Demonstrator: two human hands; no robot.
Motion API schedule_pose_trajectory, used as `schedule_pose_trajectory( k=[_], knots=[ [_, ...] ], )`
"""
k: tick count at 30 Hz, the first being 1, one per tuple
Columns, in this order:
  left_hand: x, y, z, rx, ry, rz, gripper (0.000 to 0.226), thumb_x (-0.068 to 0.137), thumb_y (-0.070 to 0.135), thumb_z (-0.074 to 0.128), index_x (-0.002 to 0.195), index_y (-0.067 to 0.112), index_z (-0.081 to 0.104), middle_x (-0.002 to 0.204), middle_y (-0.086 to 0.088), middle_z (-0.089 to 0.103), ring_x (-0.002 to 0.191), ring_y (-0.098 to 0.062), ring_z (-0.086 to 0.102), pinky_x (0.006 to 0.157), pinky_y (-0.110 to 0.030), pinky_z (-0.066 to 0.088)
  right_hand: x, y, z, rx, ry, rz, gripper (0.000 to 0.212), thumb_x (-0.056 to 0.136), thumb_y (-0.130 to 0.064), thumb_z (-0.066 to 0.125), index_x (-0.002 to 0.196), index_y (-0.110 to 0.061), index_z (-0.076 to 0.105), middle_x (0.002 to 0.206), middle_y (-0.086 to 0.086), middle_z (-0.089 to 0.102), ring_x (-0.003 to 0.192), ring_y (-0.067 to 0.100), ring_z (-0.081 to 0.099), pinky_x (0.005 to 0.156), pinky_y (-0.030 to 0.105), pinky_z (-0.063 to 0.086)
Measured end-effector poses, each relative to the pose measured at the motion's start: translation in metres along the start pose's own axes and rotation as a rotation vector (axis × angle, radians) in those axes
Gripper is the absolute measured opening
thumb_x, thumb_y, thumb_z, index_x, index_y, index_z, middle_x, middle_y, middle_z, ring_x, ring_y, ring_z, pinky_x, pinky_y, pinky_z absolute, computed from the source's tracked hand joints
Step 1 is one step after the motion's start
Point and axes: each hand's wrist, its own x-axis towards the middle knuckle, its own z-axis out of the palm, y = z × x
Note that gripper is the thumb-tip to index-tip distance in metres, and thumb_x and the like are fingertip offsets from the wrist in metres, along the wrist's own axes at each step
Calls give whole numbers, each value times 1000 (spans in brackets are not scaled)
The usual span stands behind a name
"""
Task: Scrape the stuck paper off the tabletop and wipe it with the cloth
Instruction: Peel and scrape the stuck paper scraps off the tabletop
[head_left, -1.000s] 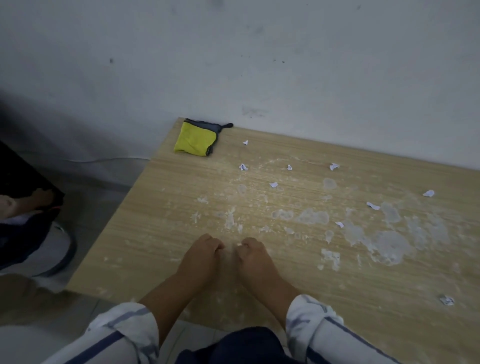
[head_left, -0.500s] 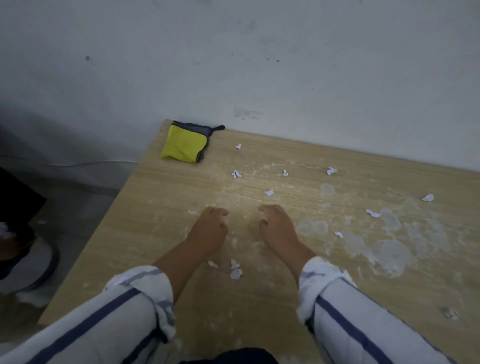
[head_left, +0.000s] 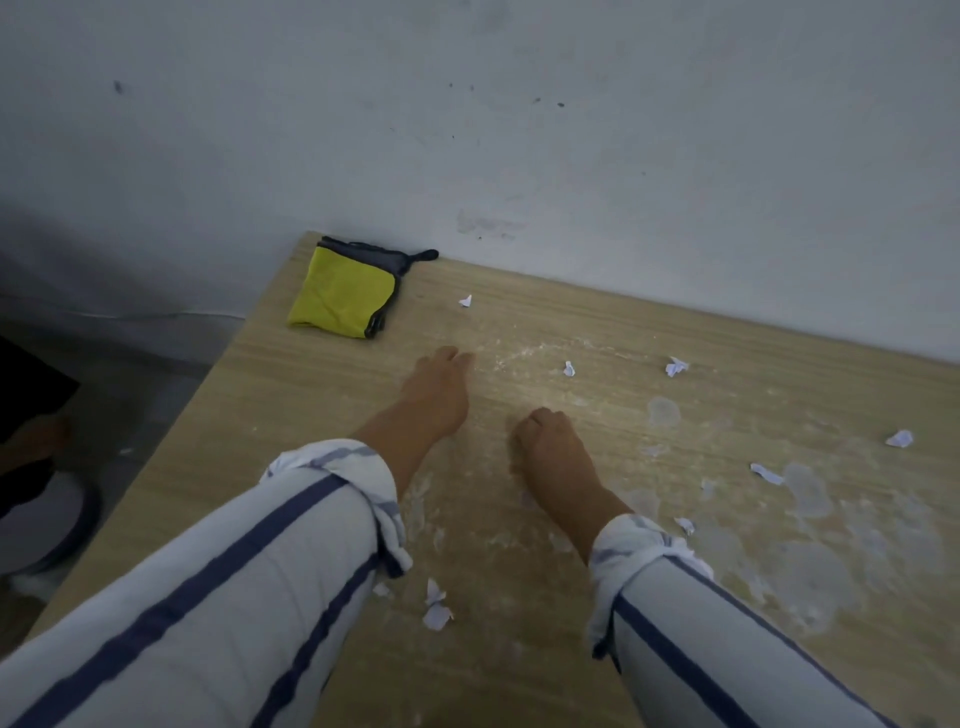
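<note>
Centre of frame, on the pale wood bench (head_left: 322, 395): left hand (head_left: 436, 395) laid flat, fingers stretched long and loose toward the upper edge, gripping nothing. Just right of it and a touch lower, not touching it: right hand (head_left: 550, 441) bunched up, fingers curled under against the wood, fingertips hidden, nothing visible in the grip. Striped sleeves (head_left: 291, 545) rolled back on both arms, filling the lower frame. Up at the upper left, on the bench's far corner by the wall (head_left: 571, 130): folded yellow cloth (head_left: 345, 299) with a grey edge and a dark loop, lying untouched, well apart from both hands. Across the right side of the frame: whitish stuck paper (head_left: 810, 577) smeared on the wood, thickest at lower right, with a round patch (head_left: 664, 411) at mid right. Loose scraps (head_left: 676, 367) scattered too: one near the cloth, two right of the left hand's fingertips, a couple toward the far right edge, a small cluster at lower centre between the two sleeves. Faint white dust (head_left: 519, 356) just right of the left fingertips.
</note>
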Motion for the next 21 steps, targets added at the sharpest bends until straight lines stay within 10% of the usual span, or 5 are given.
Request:
schedule_pose_trajectory(
  k=[4, 12, 21],
  knots=[
    [8, 2, 2, 156, 12, 40, 35, 87, -4, 47, 117, 9, 60, 127, -9, 48, 115, -32, 43, 94, -43, 44, 13, 13, -5, 281, 78, 72, 10, 66, 13, 58, 67, 3, 59, 68, 17, 52, 63, 32, 52, 58, 30, 36],
    [-5, -12, 5, 26, 70, 70, 17, 90, 9, 49, 94, 6, 65, 101, -12, 57, 95, -29, 54, 81, -39, 46, 59, 46, -33, 396, -78, 468, 60, 86, 10, 30, 143, -11, 33, 152, 10, 18, 137, 27, 28, 113, 38, 27],
    [-73, -21, -5, -124, 40, -27, 15, 91, 23, 53, 95, 19, 67, 97, 3, 58, 89, -14, 54, 74, -25, 39, 36, 22, -13, 233, -12, 262, 22, 85, 1, 44, 93, 3, 65, 103, 15, 53, 96, 31, 53, 76, 29, 38]
  ],
)
